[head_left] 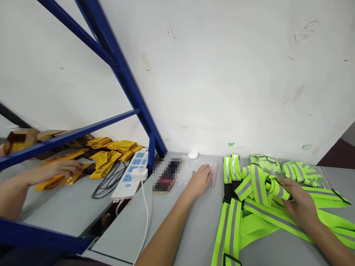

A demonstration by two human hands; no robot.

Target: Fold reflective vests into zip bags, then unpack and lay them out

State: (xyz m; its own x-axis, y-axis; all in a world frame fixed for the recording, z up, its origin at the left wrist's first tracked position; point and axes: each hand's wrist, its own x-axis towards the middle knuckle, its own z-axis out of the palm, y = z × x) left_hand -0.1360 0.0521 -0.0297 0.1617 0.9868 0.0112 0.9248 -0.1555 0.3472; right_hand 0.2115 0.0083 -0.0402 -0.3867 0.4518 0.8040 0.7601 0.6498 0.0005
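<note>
**Left hand on the bag, right hand on the vest**

The left hand (201,179) lies flat with loose fingers on a clear plastic bag (188,170), gripping nothing. The right hand (301,201) is closed around a folded part of the reflective vest (249,186), which is spread on the table (194,229) at the right. It seems one vest is being gathered. The thin bag lies flat, so lifting it needs a pinch at its edge
</note>
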